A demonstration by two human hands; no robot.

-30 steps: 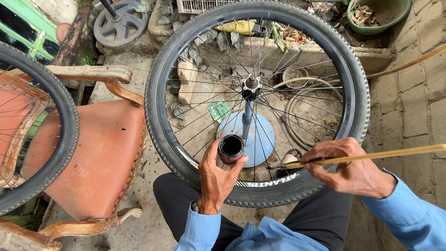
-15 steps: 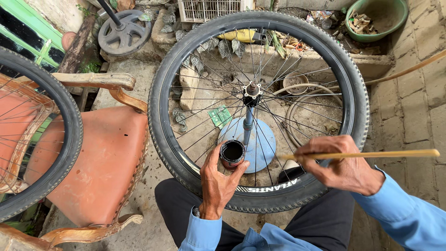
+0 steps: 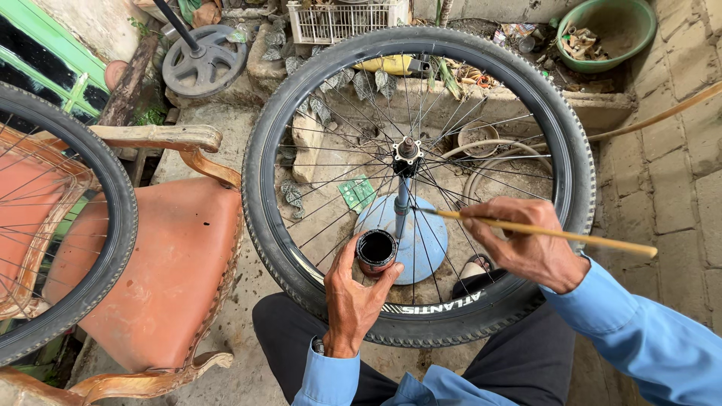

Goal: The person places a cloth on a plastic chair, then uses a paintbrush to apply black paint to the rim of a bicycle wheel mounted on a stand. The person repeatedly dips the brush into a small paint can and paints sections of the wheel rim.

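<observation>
Black knobby tyre (image 3: pixel 286 150) w/ silver spokes (image 3: pixel 466 135); blue stand (image 3: pixel 421 240); small black-filled tin (image 3: pixel 376 250); tan stick (image 3: pixel 556 234); orange-red chair seat (image 3: pixel 165 271); light-blue sleeves (image 3: pixel 639 338); green basin (image 3: pixel 639 34).

- Spokes (image 3: pixel 338 180) of the upright wheel (image 3: pixel 560 143) bar passage through it; only narrow gaps lie between them.
- Chair (image 3: pixel 158 278) blocks the left side.
- Bare paving (image 3: pixel 677 195) on the right offers free room.
</observation>
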